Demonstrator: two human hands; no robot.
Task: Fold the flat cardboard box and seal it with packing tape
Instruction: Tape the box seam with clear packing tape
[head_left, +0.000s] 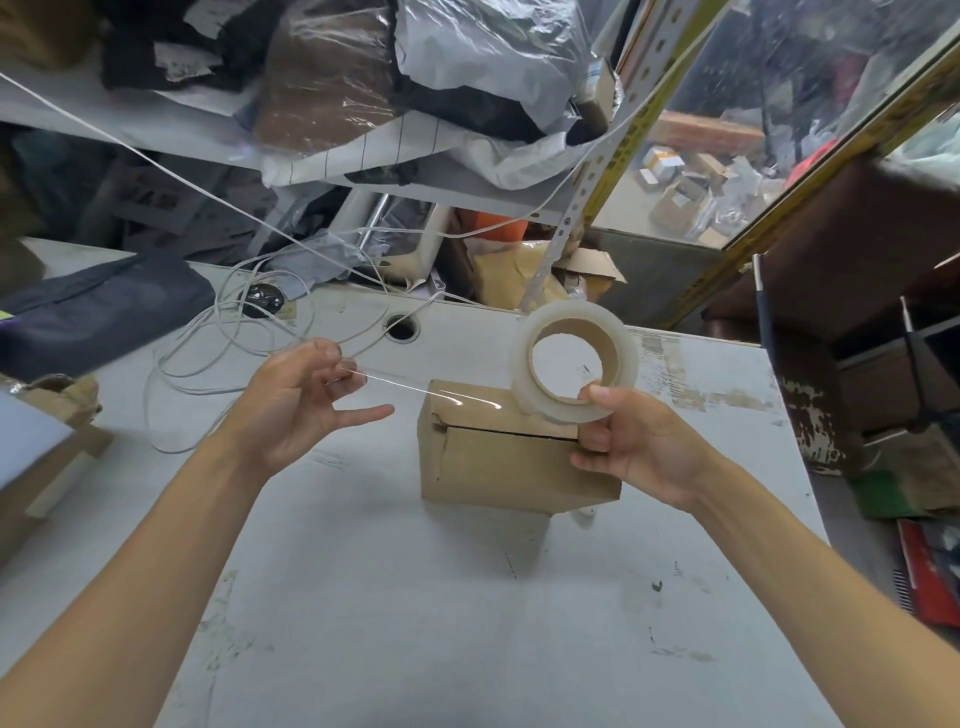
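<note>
Right hand (631, 449) gripping tape roll (571, 359), holding it upright over right end of cardboard box (506, 457). Left hand (306, 397) at 9 o'clock from roll, pinching loose end of clear tape strip (415, 387), other fingers spreading wide. Strip stretching between both hands, above box. Box sitting folded on white bench (415, 597), top seam showing. White cable (234, 332) lying coiled at 10 o'clock

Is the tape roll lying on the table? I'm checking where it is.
No, the right hand holds the tape roll up above the box.
</note>
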